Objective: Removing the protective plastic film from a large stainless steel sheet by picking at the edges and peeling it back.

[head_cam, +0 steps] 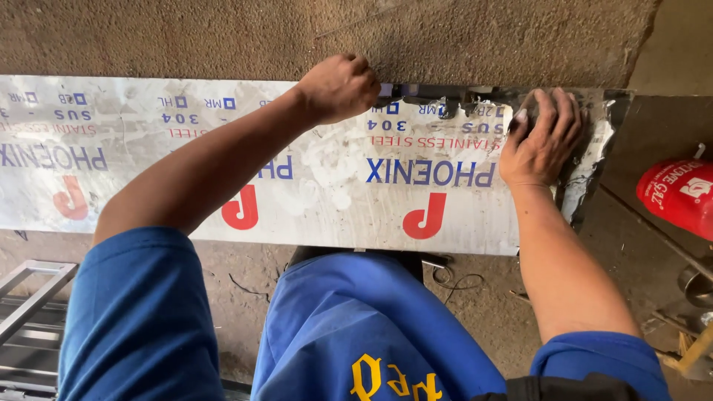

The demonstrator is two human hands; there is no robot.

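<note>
Stainless steel sheet [223, 148] lies flat across the concrete floor [186, 37]; left hand [338, 87], grip closed, pinches its white protective film [438, 100] at the far edge, right hand [541, 141] pressing flat to steady it.

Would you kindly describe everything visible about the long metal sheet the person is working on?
The metal sheet is a long flat strip lying across a rough brown floor. White protective film with blue and red print covers most of it. Along the far edge near the right end the film is torn and crumpled, baring dark, shiny metal. The left hand is closed at that far edge; the right hand presses flat near the right end.
</note>
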